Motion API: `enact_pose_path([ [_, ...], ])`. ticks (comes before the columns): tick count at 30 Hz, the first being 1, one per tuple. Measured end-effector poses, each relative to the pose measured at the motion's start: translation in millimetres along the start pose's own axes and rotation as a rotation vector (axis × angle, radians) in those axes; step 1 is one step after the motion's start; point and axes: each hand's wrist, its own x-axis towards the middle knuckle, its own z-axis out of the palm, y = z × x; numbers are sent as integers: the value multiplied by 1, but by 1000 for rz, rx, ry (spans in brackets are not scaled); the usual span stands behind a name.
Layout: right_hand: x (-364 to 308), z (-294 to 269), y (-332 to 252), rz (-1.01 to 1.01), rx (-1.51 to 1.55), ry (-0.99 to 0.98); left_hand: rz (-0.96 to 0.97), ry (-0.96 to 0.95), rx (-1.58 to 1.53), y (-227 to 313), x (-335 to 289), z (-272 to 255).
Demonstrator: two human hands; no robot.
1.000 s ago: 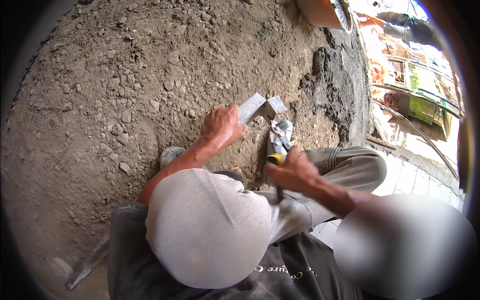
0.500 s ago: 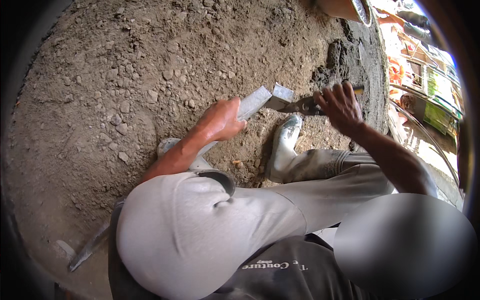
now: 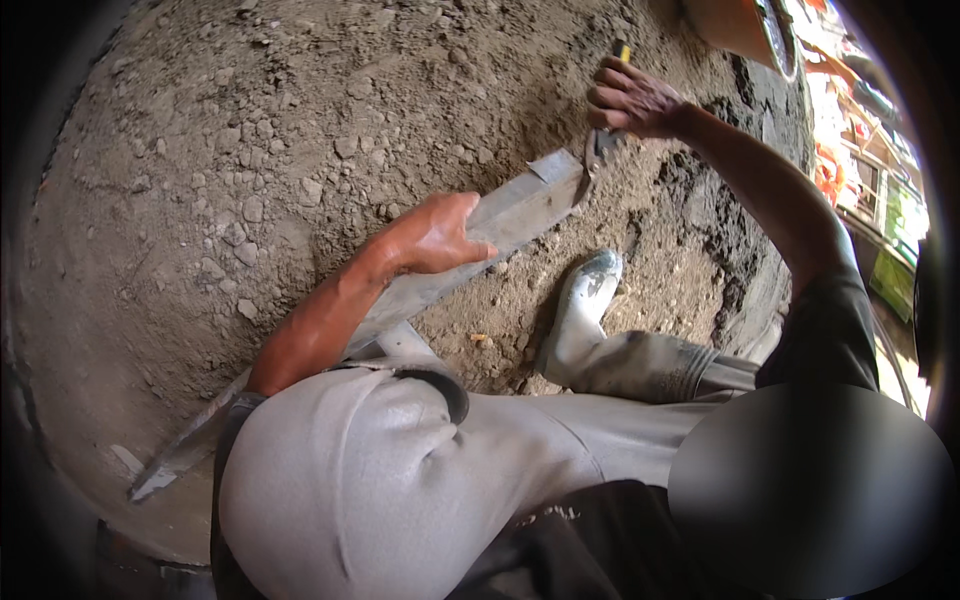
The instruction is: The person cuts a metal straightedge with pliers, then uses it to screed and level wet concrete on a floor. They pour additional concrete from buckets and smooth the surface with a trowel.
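Observation:
A long grey metal channel [image 3: 525, 207] runs slantwise from the centre of the head view down to the lower left, passing behind my left forearm and knee. My left hand [image 3: 435, 235] is closed around it, thumb on the near side and fingers over the far edge. A small flap [image 3: 553, 166] of its metal stands bent up near the far end. My right hand [image 3: 637, 98] grips what look like tin snips [image 3: 603, 143] by a dark handle with a yellow part. Their jaws are at the channel's far end; whether they bite into it I cannot tell.
Loose soil with stones [image 3: 240, 190] covers the ground. My pale rubber boot [image 3: 585, 295] is planted near the channel. Wet dark mortar [image 3: 715, 185] lies along the right side, with an orange-brown bucket [image 3: 735, 25] beyond it. Clutter stands at the far right.
My right hand has swung away from me and leftward with the tin snips, which now point back toward me. The channel has turned, showing a broader face, and its far end reaches further right.

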Motion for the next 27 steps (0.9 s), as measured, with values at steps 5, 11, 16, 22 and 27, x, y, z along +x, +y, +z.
enact_pose_path([
  [5,0,-34,-4,118,52,-258,48,27,-1,-12,7,0],
  [11,11,-171,-95,698,371,-845,-49,207,101,4,-7,14],
  [16,79,-225,-149,1285,735,-1260,-56,217,124,25,-21,17],
  [22,113,-215,-224,1833,1426,-1028,-26,276,148,22,-23,30],
  [27,196,-213,-236,2298,1523,-883,-8,288,173,29,-22,32],
])
